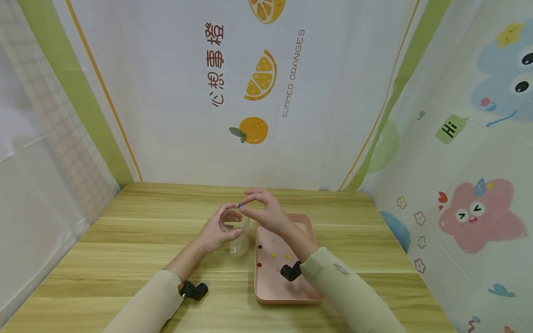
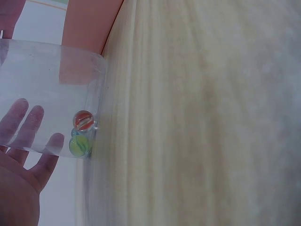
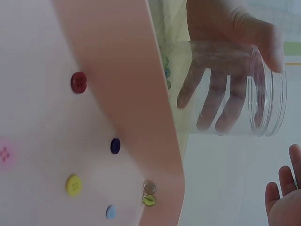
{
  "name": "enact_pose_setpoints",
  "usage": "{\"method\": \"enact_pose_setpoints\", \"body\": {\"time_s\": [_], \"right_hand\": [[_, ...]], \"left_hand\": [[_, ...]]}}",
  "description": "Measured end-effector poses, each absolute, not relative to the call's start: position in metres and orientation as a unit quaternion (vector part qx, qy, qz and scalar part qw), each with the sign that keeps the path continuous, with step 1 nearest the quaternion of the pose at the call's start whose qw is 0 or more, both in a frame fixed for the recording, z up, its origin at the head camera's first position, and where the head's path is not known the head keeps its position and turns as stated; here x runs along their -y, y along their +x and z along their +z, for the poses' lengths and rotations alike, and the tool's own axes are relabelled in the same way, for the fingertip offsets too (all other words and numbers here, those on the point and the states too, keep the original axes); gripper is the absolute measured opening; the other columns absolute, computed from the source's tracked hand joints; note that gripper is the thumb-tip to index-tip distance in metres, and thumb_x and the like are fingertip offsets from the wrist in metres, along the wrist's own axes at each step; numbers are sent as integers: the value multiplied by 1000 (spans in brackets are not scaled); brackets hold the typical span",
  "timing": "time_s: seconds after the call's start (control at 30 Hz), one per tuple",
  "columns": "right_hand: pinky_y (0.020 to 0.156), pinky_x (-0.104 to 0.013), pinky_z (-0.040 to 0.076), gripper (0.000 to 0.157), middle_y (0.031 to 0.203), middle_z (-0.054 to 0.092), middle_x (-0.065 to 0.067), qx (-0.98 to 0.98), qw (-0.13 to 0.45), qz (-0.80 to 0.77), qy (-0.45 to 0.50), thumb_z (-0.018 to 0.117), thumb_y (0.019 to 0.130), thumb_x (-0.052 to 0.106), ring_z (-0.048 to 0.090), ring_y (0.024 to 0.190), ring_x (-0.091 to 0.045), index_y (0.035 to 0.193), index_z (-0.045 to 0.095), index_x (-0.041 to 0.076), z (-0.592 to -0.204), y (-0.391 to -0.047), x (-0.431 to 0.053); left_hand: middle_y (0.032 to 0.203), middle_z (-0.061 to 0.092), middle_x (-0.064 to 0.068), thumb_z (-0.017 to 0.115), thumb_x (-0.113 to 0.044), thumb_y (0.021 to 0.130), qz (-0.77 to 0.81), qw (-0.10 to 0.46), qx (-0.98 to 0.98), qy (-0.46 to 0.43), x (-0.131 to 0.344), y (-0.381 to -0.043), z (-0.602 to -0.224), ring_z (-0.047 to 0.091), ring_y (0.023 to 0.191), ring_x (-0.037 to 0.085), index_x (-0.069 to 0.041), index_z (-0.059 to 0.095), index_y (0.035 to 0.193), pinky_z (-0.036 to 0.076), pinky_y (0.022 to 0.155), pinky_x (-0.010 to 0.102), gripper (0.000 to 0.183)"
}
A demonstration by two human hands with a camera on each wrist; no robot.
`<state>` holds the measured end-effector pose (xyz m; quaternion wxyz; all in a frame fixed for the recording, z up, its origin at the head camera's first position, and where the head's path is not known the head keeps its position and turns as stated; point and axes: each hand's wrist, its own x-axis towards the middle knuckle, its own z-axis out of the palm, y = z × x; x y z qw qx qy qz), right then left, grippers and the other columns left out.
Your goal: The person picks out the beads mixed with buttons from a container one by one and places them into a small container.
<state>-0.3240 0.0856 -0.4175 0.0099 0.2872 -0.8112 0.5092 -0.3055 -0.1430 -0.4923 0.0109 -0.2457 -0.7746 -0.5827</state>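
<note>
My left hand (image 1: 213,235) grips a clear, wide-mouthed jar (image 1: 236,249) that stands upright on the table, its lid off. Thumb and fingers wrap its sides near the rim. Inside, at the bottom, lie several glass marbles, including an orange-striped marble (image 2: 83,120) and a green-yellow marble (image 2: 80,145). Above the jar's mouth, my right hand (image 1: 265,213) pinches a small blue piece (image 1: 240,206) between thumb and index finger; whether it is a marble or a button is too small to tell. The right wrist view shows only part of that hand, without the piece.
Right of the jar is a shallow pink tray (image 1: 266,298). It holds scattered buttons, among them a red button (image 3: 79,82), a dark blue button (image 3: 115,146) and a yellow button (image 3: 73,185). Two marbles (image 3: 149,200) sit in its corner. Printed cloth hangs behind the wooden table (image 1: 125,249).
</note>
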Motion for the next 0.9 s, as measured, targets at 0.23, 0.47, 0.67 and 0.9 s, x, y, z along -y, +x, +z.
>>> {"method": "enact_pose_setpoints", "body": {"time_s": [0.23,0.47,0.67,0.9], "right_hand": [[122,-70,38,19,161,57,-10,813,10,501,297,78,102,29,45,153,-36,116,82,16,-417,-323,-80],[123,-71,36,19,160,57,-7,815,9,496,297,79,102,29,43,155,-35,116,82,16,-418,-323,-79],[123,-73,35,27,163,52,-9,813,-7,499,299,77,103,31,40,156,-37,125,80,16,-418,-323,-80],[127,-68,33,30,163,53,-10,816,-2,501,288,76,104,27,41,156,-35,130,77,12,-421,-327,-90]], "left_hand": [[146,63,32,78,-15,101,-584,3,776,-239,143,-304,-490,64,134,43,-9,40,158,52,111,65,69],[147,65,24,79,-15,100,-584,5,776,-238,143,-304,-490,64,134,44,-8,40,158,54,111,62,71],[149,64,26,80,-13,100,-584,7,776,-237,143,-304,-490,63,134,45,-10,43,157,58,105,54,69],[144,63,34,79,-10,99,-591,12,767,-251,143,-305,-492,63,133,46,-6,43,156,52,109,67,67]]}}
